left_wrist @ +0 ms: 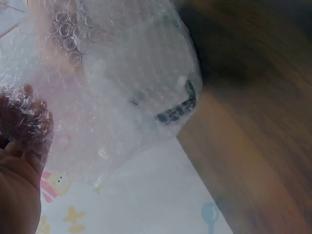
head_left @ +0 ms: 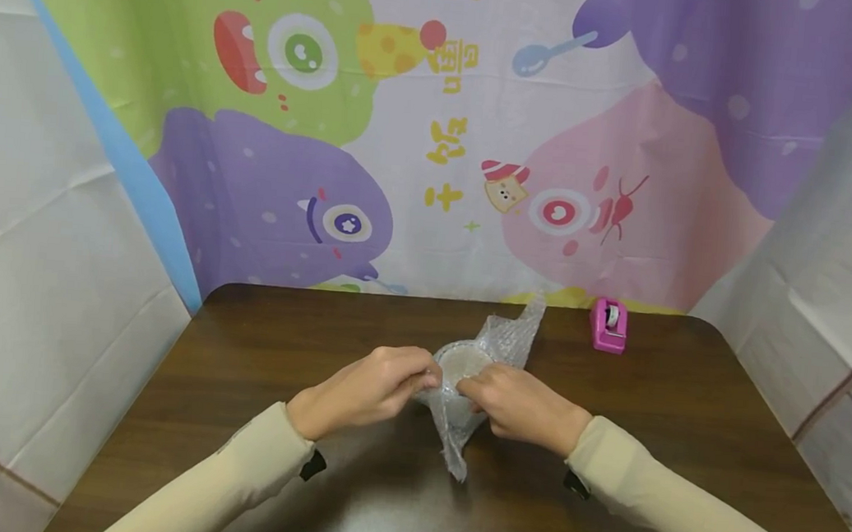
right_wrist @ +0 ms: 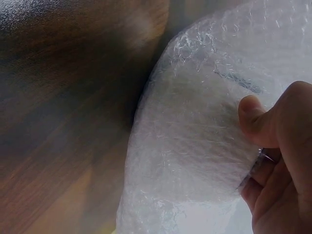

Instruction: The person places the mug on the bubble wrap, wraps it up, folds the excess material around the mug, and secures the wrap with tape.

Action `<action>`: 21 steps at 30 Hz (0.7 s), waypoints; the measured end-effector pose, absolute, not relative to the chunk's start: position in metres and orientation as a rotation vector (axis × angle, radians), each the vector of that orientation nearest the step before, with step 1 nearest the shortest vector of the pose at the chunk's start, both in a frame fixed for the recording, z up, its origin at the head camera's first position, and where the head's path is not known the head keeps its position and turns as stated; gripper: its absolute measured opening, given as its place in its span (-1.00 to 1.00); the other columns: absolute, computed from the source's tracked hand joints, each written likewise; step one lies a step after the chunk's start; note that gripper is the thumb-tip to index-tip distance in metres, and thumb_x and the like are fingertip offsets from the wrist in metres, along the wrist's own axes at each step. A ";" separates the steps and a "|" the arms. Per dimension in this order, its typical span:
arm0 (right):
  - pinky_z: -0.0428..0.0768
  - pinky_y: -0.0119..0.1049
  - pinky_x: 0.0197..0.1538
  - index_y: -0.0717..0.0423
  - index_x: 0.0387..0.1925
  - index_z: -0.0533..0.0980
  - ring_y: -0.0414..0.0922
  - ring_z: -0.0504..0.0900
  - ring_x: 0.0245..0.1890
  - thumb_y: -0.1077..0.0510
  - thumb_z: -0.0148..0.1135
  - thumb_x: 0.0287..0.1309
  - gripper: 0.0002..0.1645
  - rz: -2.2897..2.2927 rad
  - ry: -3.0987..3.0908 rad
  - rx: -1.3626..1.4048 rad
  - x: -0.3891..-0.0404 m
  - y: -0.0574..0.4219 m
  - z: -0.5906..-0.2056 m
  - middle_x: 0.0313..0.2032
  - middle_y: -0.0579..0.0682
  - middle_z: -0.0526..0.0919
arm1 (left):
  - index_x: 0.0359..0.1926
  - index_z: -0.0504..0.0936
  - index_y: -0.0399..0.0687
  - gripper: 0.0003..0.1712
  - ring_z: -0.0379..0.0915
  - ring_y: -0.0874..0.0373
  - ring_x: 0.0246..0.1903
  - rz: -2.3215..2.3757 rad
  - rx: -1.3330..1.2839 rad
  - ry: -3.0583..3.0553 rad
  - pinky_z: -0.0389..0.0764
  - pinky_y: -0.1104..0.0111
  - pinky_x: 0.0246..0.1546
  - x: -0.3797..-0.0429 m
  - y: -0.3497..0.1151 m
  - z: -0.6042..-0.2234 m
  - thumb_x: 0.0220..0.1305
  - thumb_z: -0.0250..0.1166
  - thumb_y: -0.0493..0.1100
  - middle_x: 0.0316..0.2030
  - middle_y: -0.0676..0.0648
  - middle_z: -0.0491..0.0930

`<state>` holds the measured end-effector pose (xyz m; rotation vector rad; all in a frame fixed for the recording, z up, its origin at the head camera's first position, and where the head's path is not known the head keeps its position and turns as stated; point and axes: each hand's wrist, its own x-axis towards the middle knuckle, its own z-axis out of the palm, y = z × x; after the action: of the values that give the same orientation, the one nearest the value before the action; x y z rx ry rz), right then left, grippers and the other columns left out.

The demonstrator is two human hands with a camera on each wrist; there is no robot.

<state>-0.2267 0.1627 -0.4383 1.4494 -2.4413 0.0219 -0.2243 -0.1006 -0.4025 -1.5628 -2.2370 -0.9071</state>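
Note:
A pale round object (head_left: 461, 359), whose kind I cannot tell, sits on the table inside clear bubble wrap (head_left: 507, 339). The wrap has one loose end pointing up and away and another toward the front. At the left side of the bundle, my left hand (head_left: 376, 384) grips the wrap with curled fingers, which show through the plastic in the left wrist view. My right hand (head_left: 528, 403) pinches the wrap on the other side. The right wrist view shows its thumb (right_wrist: 253, 117) on top and fingers underneath. A dark mark (left_wrist: 178, 109) shows through the wrap.
A pink tape dispenser (head_left: 609, 325) with a roll of tape stands at the far right of the brown wooden table (head_left: 281, 322). Behind the table hangs a curtain (head_left: 435, 242) with cartoon figures. Light sheets (head_left: 51, 215) enclose both sides.

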 end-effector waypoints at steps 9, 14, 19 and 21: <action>0.57 -0.29 -0.31 0.03 -0.36 0.46 -0.18 0.56 -0.46 0.47 0.38 -0.15 -0.61 0.023 -2.452 1.444 -0.226 0.162 -0.437 -0.52 -0.17 0.56 | -0.20 0.57 -0.02 -0.87 0.36 0.38 -0.39 -0.973 -1.523 -2.294 0.47 0.56 -0.33 -0.230 -0.093 -0.401 0.56 0.11 -0.24 -0.40 0.09 0.50; 0.57 -0.30 -0.33 0.04 -0.34 0.48 -0.18 0.56 -0.47 0.47 0.40 -0.12 -0.62 0.013 -2.458 1.438 -0.226 0.162 -0.438 -0.52 -0.15 0.58 | -0.23 0.57 -0.04 -0.87 0.36 0.36 -0.39 -1.007 -1.472 -2.299 0.46 0.54 -0.34 -0.233 -0.088 -0.400 0.53 0.15 -0.25 -0.39 0.09 0.49; 0.58 -0.31 -0.31 0.04 -0.38 0.47 -0.19 0.56 -0.47 0.47 0.41 -0.15 -0.62 0.021 -2.436 1.443 -0.226 0.162 -0.439 -0.52 -0.14 0.58 | -0.25 0.60 -0.06 -0.88 0.40 0.33 -0.37 -1.022 -1.438 -2.260 0.50 0.52 -0.32 -0.236 -0.083 -0.399 0.50 0.19 -0.27 -0.36 0.07 0.54; 0.58 -0.31 -0.31 0.04 -0.40 0.46 -0.19 0.56 -0.47 0.47 0.41 -0.16 -0.62 0.020 -2.423 1.443 -0.227 0.162 -0.440 -0.52 -0.14 0.58 | -0.26 0.61 -0.07 -0.88 0.41 0.32 -0.36 -1.032 -1.427 -2.248 0.51 0.52 -0.32 -0.238 -0.082 -0.399 0.49 0.20 -0.28 -0.35 0.06 0.56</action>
<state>-0.2268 0.1619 -0.4399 1.4426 -2.4229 0.0203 -0.2378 -0.0816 -0.3988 -1.4268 -2.2485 -1.0319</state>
